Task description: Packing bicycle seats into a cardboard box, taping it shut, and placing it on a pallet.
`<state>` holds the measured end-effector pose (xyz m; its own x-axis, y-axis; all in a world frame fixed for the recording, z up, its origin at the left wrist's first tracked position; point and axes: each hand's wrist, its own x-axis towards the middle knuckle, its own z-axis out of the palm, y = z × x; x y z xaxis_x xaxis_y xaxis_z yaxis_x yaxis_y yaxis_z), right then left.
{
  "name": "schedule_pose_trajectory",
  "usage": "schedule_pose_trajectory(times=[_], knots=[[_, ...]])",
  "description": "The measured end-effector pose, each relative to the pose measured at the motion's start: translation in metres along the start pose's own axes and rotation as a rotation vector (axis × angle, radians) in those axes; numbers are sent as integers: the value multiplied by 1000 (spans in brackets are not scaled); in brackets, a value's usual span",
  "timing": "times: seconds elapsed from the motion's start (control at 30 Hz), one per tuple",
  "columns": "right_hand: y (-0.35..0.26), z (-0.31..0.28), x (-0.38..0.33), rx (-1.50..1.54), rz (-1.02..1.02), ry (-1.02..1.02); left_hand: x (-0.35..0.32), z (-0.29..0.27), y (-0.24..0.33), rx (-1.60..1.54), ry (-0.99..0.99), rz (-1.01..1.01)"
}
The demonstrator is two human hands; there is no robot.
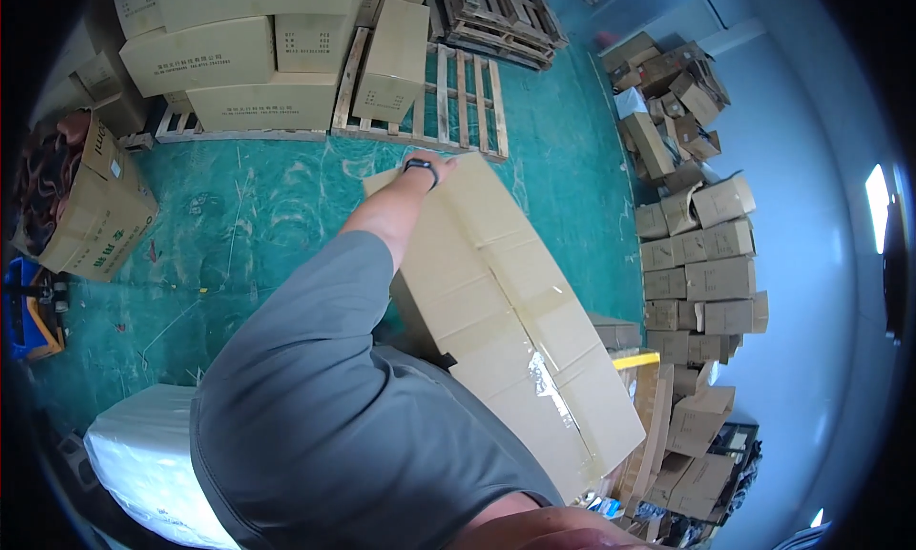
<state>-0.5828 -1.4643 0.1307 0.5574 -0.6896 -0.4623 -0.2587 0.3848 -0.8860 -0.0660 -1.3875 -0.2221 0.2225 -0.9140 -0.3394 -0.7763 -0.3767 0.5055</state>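
A large brown cardboard box (506, 302) is in front of me, tilted and close to my body. Clear tape runs along the seam of the face turned up toward me, with a shiny patch near the lower end. My left hand (441, 163) grips the box's far edge, and a dark watch (421, 170) is on that wrist. The fingers are partly hidden, curled over the cardboard. My right hand is nowhere to be seen. Green floor (239, 207) shows beyond the box.
Ahead stand a wooden pallet (465, 92) carrying one upright carton (393, 59), stacked cartons (200, 59) and piled pallets (501, 16). More cartons (720, 278) line the right wall. Left are an open carton (100, 197) of dark reddish items, a blue bin (29, 307) and a white wrapped bundle (143, 455).
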Motion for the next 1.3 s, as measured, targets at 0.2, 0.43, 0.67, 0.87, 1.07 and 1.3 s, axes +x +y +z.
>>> schedule_pose_trajectory(times=[0.2, 0.43, 0.67, 0.87, 1.07, 1.3], knots=[[-31, -128, 195, 72, -9, -97, 197, -68, 46, 37, -23, -38], [-72, -316, 392, 206, -18, -170, 441, -133, 101, -12, 114, -155], [-184, -472, 575, 202, 9, -173, 688, -177, 120, -89, 95, -297], [-330, -542, 788, 153, 16, -214, 930, -212, 125, -99, 206, -326], [-368, -596, 961, 280, 97, -250, 1106, -390, 191, -222, 352, -182], [-377, -731, 1177, 446, 110, -295, 1333, -467, 222, -186, 409, -163]])
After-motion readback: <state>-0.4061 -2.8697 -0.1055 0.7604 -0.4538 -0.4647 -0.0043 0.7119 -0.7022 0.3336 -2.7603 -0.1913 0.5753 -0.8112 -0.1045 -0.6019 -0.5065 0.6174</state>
